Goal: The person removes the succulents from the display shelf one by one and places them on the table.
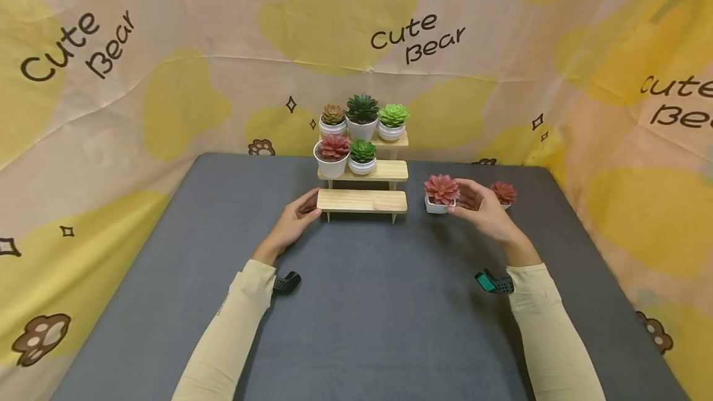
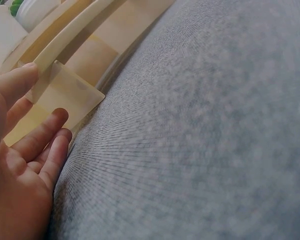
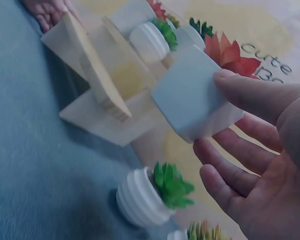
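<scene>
Red succulent [image 1: 442, 189] | right hand [image 1: 489, 214] pinching its pot [image 1: 436, 208] (beside stand [image 1: 362, 202]) | left hand [image 1: 290, 224] pinching stand

Grey table [image 1: 345, 327]: tiered wooden stand [image 1: 362, 202], potted succulents [image 1: 504, 192].

The red succulent [image 1: 442, 189], with layered pointed leaves in a white, square-sided pot, is held upright above the worktop [image 1: 362, 327] by the right hand [image 1: 489, 210], near the right side of the stand [image 1: 362, 201]. The stand, pale wood with three steps, rests upright, the left hand [image 1: 292, 221] touching its lowest step's left end.
</scene>
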`<move>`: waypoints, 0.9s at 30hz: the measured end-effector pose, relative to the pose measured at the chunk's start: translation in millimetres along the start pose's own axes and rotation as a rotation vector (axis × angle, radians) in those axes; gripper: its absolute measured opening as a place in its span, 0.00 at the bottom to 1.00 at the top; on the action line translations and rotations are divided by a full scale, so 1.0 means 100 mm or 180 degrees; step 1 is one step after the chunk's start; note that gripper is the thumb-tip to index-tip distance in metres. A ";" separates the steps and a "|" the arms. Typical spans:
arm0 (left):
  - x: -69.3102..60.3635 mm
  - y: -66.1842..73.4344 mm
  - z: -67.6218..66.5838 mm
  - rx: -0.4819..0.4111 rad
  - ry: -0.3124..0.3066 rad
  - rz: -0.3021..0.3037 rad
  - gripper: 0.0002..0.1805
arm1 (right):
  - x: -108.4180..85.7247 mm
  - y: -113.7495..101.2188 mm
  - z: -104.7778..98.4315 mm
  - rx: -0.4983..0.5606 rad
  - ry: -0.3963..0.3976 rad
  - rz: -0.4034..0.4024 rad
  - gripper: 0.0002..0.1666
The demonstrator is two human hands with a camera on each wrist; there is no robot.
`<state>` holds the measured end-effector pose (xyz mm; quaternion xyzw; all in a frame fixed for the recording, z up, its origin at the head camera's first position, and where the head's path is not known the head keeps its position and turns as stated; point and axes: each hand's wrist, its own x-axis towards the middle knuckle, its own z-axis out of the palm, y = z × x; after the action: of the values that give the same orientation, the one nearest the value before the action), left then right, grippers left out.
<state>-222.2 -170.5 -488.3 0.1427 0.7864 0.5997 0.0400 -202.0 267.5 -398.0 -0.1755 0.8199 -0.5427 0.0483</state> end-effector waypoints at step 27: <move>-0.02 0.03 0.01 -0.0072 -0.0008 0.0026 0.32 | -0.22 0.51 -0.16 0.0179 -0.0551 0.0178 0.36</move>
<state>-219.0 -169.2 -486.0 0.1462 0.7789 0.6085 0.0402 -197.7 306.4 -440.7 -0.1973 0.8017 -0.5468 0.1391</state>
